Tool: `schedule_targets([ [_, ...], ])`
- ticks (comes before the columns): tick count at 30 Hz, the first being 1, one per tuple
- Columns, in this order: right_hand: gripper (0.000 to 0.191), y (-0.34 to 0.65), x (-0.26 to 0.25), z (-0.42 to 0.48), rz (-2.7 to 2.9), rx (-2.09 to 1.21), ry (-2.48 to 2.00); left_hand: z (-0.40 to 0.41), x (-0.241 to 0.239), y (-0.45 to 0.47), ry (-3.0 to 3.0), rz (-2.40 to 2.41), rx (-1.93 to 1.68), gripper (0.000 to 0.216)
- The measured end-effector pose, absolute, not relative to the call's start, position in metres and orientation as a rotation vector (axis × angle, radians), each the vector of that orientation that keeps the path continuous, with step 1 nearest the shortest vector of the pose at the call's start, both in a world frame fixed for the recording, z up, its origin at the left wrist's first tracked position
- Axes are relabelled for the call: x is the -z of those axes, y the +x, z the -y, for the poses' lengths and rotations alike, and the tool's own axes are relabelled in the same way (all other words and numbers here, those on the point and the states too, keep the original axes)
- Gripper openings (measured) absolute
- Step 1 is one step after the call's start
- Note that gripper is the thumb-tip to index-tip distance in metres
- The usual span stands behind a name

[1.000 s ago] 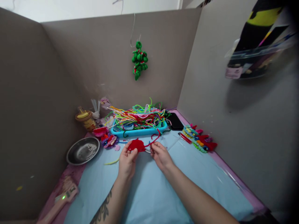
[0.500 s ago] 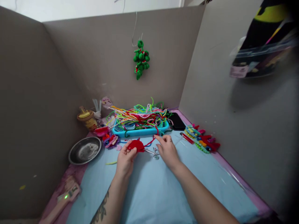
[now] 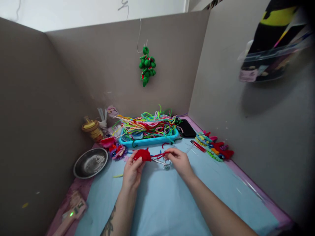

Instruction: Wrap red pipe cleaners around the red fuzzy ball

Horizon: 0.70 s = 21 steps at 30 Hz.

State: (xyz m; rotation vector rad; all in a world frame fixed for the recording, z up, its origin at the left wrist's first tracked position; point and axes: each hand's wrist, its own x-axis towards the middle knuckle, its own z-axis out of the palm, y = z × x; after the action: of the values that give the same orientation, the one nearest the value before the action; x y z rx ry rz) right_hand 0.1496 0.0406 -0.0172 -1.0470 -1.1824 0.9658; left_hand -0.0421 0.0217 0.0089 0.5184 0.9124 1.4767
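Note:
My left hand [image 3: 133,172] pinches a small red pipe-cleaner figure [image 3: 142,155] just above the light blue mat [image 3: 162,203]. A red pipe-cleaner tail [image 3: 159,154] runs from the figure to my right hand [image 3: 180,162], whose fingertips grip its end. Small silver scissors [image 3: 162,162] lie on the mat between the two hands, under the red tail.
A turquoise tray [image 3: 147,141] heaped with coloured pipe cleaners stands behind the hands. A steel bowl [image 3: 90,163] sits at left, a pink tool [image 3: 70,216] at lower left. Finished figures [image 3: 214,149], a red stick [image 3: 198,146] and a black phone [image 3: 187,128] lie right. A green figure [image 3: 147,65] hangs on the cardboard wall.
My right hand reached out toward the tray, then came back and now grips the tail's end, pulled out flatter to the right. My left hand stayed on the red figure.

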Motion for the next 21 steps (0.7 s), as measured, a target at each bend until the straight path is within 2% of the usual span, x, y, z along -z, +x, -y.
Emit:
schedule_targets([
  [3,0.017,0.141,0.012,-0.037,0.934,-1.164,-0.951,-0.021,-0.006,-0.038,0.517,-0.905,-1.465,0.049],
  [15,0.018,0.125,0.019,-0.028,0.956,-0.957,-1.064,-0.018,-0.006,-0.028,0.467,-0.865,-1.436,0.042],
  [21,0.02,0.117,0.02,-0.024,0.915,-0.981,-1.049,-0.015,-0.005,-0.022,0.468,-0.825,-1.48,0.044],
])
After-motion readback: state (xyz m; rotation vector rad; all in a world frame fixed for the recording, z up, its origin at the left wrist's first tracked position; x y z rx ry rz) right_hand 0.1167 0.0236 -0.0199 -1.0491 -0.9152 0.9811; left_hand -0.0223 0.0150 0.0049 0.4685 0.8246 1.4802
